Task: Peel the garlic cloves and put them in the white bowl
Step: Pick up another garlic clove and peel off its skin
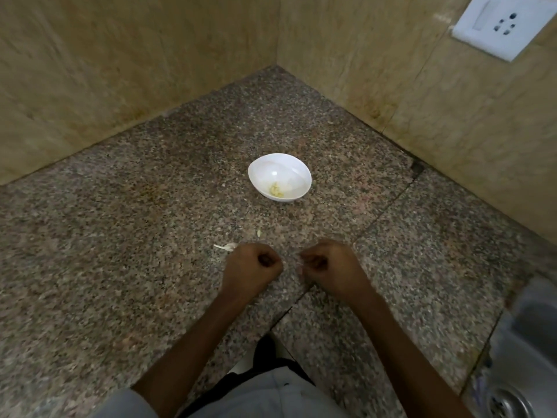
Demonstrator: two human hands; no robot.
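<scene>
Though my left hand [253,267] and right hand [327,265] are curled tight, contents hidden, the garlic piece [225,246] just left looks light, papery; I'd pinch its tip.

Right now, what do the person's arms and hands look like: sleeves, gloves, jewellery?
The left hand and right hand are bare: no gloves, and no rings, watch or bracelet visible. Both forearms are uncovered up to the frame's lower edge. Some pale grey clothing shows there.
</scene>
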